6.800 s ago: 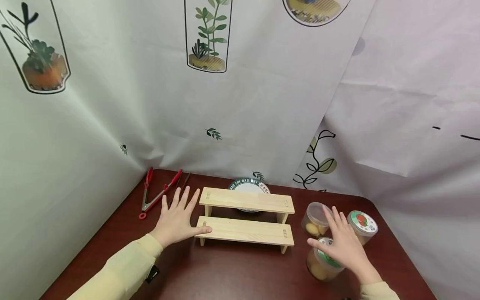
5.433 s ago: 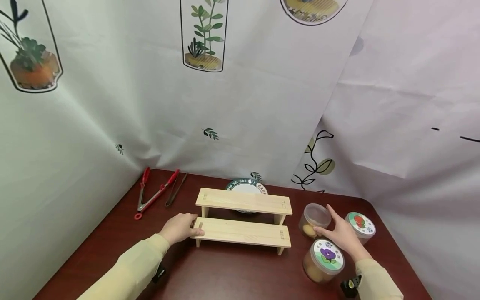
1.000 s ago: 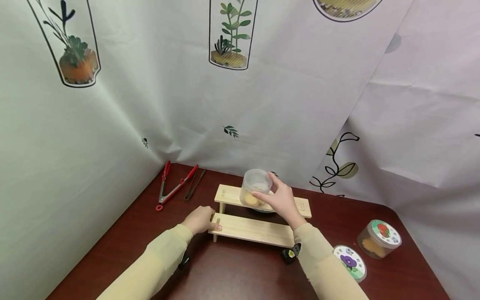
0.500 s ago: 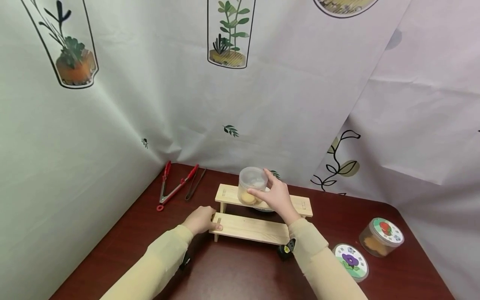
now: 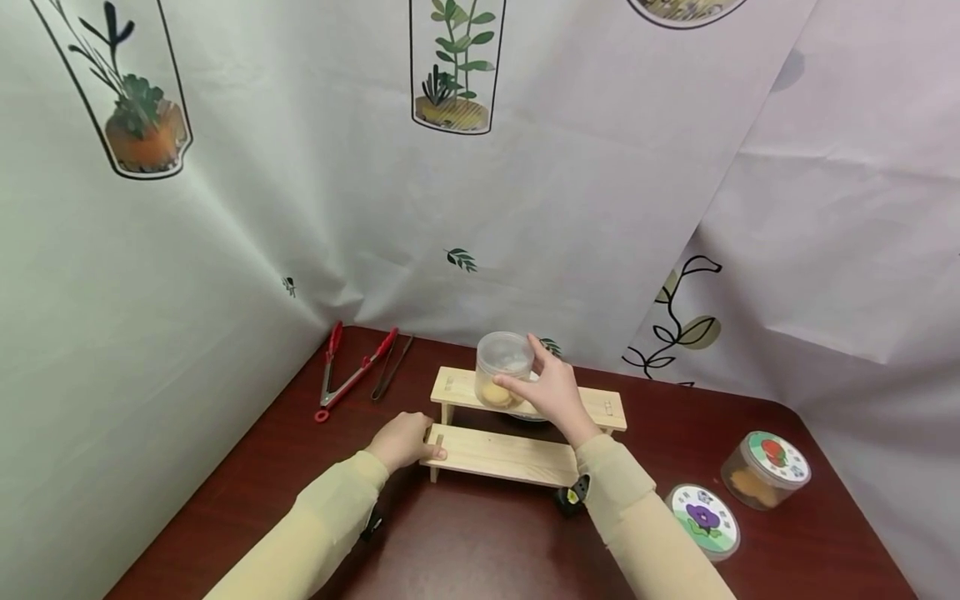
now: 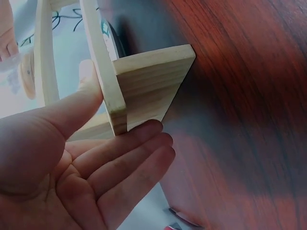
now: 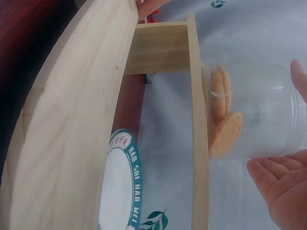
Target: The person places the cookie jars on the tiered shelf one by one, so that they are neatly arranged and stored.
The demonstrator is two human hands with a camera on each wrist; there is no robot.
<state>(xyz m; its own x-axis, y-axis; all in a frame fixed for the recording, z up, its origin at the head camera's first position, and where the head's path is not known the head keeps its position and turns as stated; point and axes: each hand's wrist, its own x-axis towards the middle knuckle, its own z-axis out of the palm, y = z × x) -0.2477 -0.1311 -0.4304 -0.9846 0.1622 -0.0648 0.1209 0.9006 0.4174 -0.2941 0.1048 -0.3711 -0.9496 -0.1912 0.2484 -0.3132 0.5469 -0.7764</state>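
A two-tier wooden shelf (image 5: pixel 502 457) stands on the table. At the left end of its lower board, my left hand (image 5: pixel 402 440) pinches the wood; in the left wrist view the thumb (image 6: pixel 86 84) lies on the board's face and the fingers reach round its end. My right hand (image 5: pixel 557 393) grips a clear plastic jar (image 5: pixel 498 362) with a few round cookies (image 7: pixel 225 132) at its bottom. The jar stands upright on the upper board (image 7: pixel 197 143), left of its middle. Behind the shelf lies a white plate with a green lettered rim (image 7: pixel 135 187), mostly hidden in the head view.
Two lidded jars stand at the right: one with a purple-flower lid (image 5: pixel 703 518), another with a red-fruit lid (image 5: pixel 776 457). Red-handled tongs (image 5: pixel 348 383) and thin metal tongs (image 5: pixel 388 373) lie at the back left. A printed cloth (image 5: pixel 585 208) hangs behind the table.
Earlier both hands were spread and held nothing. My left hand has since taken the shelf's end; my right hand has carried the jar leftward onto the upper board. Over the last half second little moved.
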